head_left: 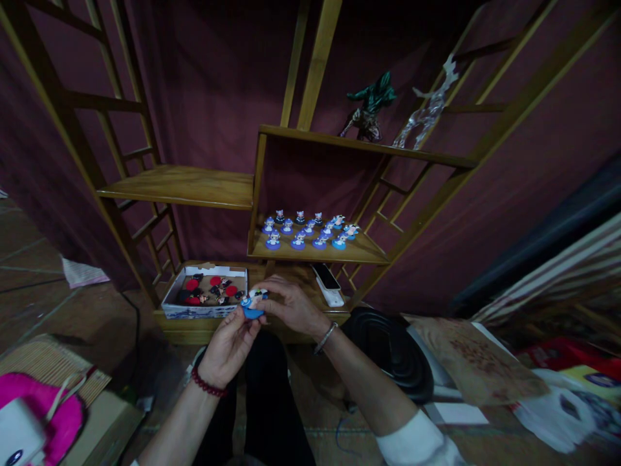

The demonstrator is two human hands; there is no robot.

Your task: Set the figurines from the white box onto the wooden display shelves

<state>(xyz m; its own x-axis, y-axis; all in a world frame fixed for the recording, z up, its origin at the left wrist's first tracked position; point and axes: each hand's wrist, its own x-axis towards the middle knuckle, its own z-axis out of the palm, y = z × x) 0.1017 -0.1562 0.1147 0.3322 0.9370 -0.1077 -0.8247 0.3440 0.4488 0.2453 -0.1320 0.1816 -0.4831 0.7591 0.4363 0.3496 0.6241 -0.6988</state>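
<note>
Between both hands, in front of the lower shelf, is a small figurine (253, 307) with a blue base and a white upper part. My left hand (231, 346) pinches its base from below and the left. From the right, my right hand (286, 304) grips its upper side, hiding part of it. Just left of the hands, a shallow cardboard box (204, 311) holds several small figurines (216, 282) with red and black parts. Rows of small figurines (298, 240) with purple, blue or dark bases stand upright on the middle shelf (310, 255) above.
A phone (326, 276) lies on a white box (334, 298) on the bottom shelf. A green figure (371, 107) and a clear figure (429, 107) stand on the upper right shelf. A black coiled hose (388, 356) and a plastic bag (557, 411) lie on the floor at right.
</note>
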